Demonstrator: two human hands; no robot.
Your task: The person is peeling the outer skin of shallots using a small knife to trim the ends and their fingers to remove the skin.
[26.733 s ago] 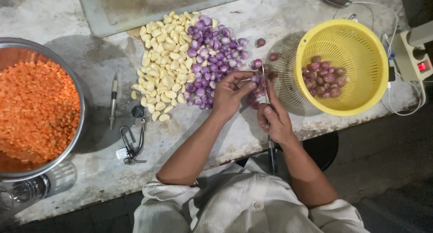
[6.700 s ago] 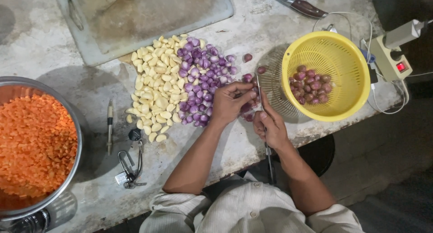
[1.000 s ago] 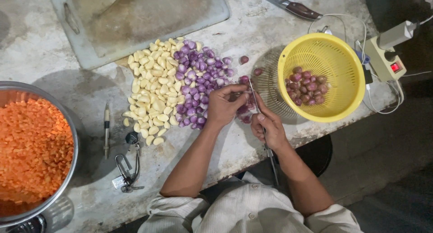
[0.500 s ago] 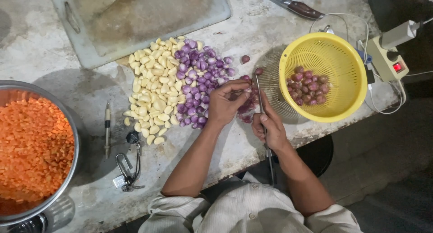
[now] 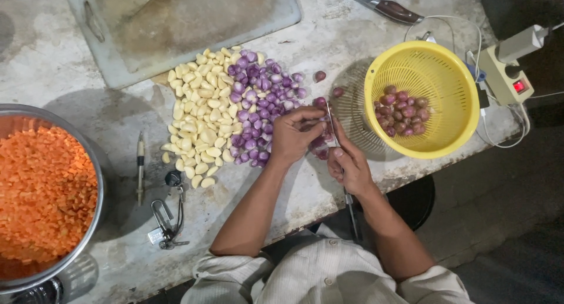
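Peeling step: the left hand (image 5: 294,136) pinches a small shallot (image 5: 317,126) over the table (image 5: 329,39) (beside the purple pile (image 5: 261,98)); the right hand (image 5: 351,163) grips a thin knife (image 5: 330,120). Next calls for careful blade control.

Pale cream, finely striped shirt (image 5: 329,274) with sleeves rolled above the elbows; bare forearms, left hand (image 5: 292,137), right hand (image 5: 351,164) ringless.
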